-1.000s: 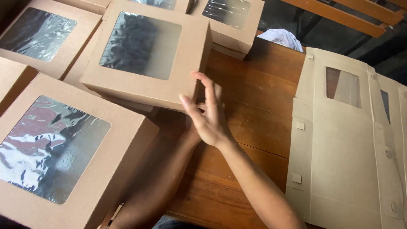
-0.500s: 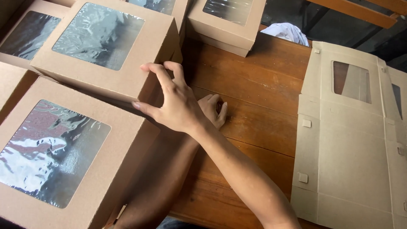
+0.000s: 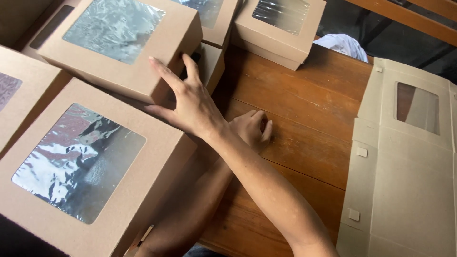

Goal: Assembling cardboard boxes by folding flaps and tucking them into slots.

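Right now, from my remote seat, I see the right hand [image 3: 193, 107] laid flat with its fingers spread wide over the near corner of the brown cardboard box with a square clear-film window [image 3: 124, 76]. The thumb points left along the box's lower edge and the fingertips rest on the lid and the right side wall. Compared with a second ago, this box sits further left and further from the smaller windowed cardboard box at the top [image 3: 266, 40]. The hand has come with it, from the box's right edge to this corner, so it looks to me like the box has been pushed in among its neighbours. It now lies partly on top of other boxes, just behind the large windowed cardboard box nearest me [image 3: 157, 157], and I cannot tell whether those two touch. That leaves a wider strip of the brown wooden counter [image 3: 295, 119] bare in the middle. The left hand [image 3: 252, 131] lies under the crossing right forearm, fingers curled loosely and resting on the wood; it holds nothing that I can see (part of it is hidden by the wrist above). Off to the right, well apart from both hands, an unfolded flat cardboard box blank with its own window cut-out [image 3: 404, 181] lies on the counter, and a white cloth [image 3: 342, 45] shows beyond the far edge.
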